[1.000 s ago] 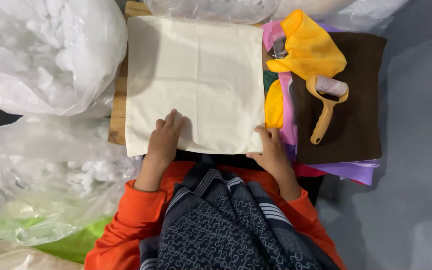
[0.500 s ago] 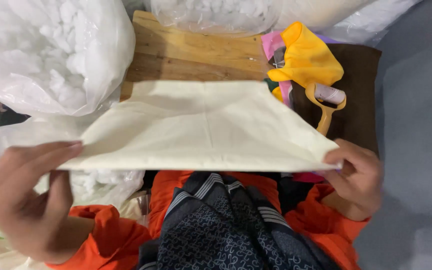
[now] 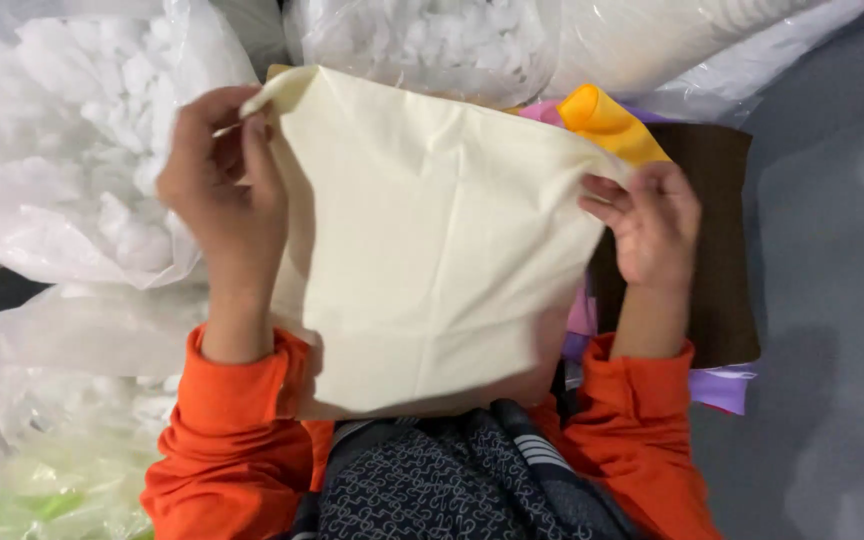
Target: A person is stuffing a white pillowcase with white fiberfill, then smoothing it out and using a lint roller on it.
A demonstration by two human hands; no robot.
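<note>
Pinching the cream fabric cover (image 3: 432, 250) at its top corners, my left hand (image 3: 220, 180) and right hand (image 3: 657, 222) stay wide apart; a loose pinch could drop one corner.

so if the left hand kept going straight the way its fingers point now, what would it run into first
Most likely the clear plastic bag of white stuffing. The left hand pinches the cream cloth at its corner, fingers pointing up and away; depth is unclear.
</note>
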